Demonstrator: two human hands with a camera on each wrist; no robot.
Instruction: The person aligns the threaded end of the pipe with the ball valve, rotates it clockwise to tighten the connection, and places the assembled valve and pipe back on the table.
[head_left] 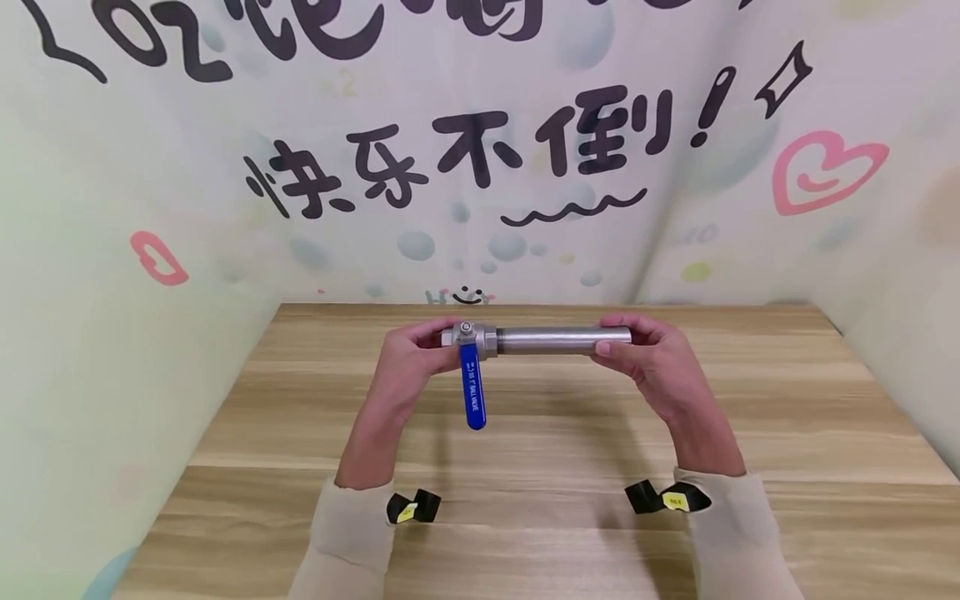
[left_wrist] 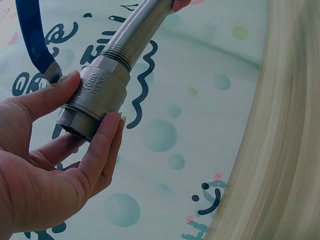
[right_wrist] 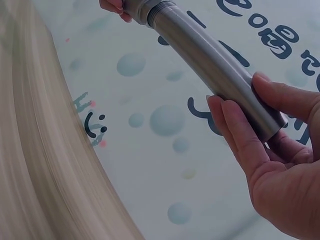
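A steel ball valve [head_left: 486, 340] with a blue lever handle [head_left: 473, 387] is joined to a threaded steel pipe [head_left: 555, 339]. Both are held up level above the table. My left hand [head_left: 414, 354] grips the valve body at its free end, thumb on one side and fingers on the other. In the left wrist view, raised lettering shows on the valve body [left_wrist: 97, 87], and its open socket points toward the palm. At the other end, my right hand [head_left: 656, 357] pinches the plain end of the pipe [right_wrist: 220, 70] between thumb and fingers. Some thread shows where pipe and valve meet.
Below lies a wood-grain table [head_left: 525, 500]. A pale printed cloth wall [head_left: 465, 242] with dark lettering stands behind its back edge, with more cloth at both sides. Each sleeve carries a black wrist mount [head_left: 426, 505] near the cuff.
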